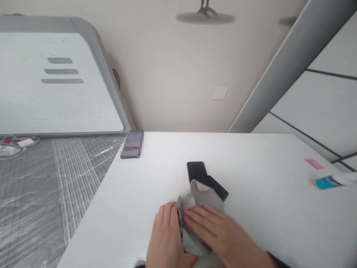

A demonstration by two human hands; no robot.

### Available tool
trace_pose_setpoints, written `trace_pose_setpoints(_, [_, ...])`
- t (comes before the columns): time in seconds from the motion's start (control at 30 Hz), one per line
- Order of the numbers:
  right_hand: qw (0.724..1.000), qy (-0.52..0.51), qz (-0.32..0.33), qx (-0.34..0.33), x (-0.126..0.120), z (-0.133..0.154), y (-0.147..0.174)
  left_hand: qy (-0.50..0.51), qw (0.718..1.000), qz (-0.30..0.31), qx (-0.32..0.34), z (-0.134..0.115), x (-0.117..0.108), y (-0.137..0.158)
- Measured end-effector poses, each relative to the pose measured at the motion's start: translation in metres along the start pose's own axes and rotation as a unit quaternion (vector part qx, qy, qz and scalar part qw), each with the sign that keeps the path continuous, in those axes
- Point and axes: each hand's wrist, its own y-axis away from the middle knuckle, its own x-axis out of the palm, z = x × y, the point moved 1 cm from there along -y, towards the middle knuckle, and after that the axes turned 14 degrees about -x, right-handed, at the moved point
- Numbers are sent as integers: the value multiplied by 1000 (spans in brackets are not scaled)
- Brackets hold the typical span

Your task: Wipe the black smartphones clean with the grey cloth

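A grey cloth [208,197] lies bunched and folded on the white table, beneath my right hand [223,232]. That hand rests flat on the cloth with its fingers stretched out towards the left. My left hand [167,232] is at the cloth's left edge, fingers together and bent, thumb low by the cloth. A dark edge shows between my left hand and the cloth; what it belongs to is mostly covered. Just beyond the cloth lie a black smartphone [196,170] and a second dark, phone-like slab [219,188], overlapping each other and partly hidden by the cloth.
On the white table [156,175], a dark flat item [132,144], blurred out, sits at the far left corner. A white bottle with a blue label [329,182] and a pink strip [314,163] are at the right. A plastic-covered mattress [36,186] borders the left side.
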Motion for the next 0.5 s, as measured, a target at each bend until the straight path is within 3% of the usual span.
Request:
trace_pose_setpoints(0.1, [994,42,-16,95,-4,-5,2,37,999,10,-25,-3,-2,-3])
trace_pose_setpoints(0.27, [1000,13,16,13,-3,2,2,-31,999,-21,11,2,-3,-2])
trace_pose_setpoints(0.4, [993,41,-7,115,-7,-9,8,12,999,30,-6,0,-7,-7])
trace_pose_setpoints(0.5, [997,38,1,69,-7,-1,2,-9,1000,16,3,-6,-11,-14])
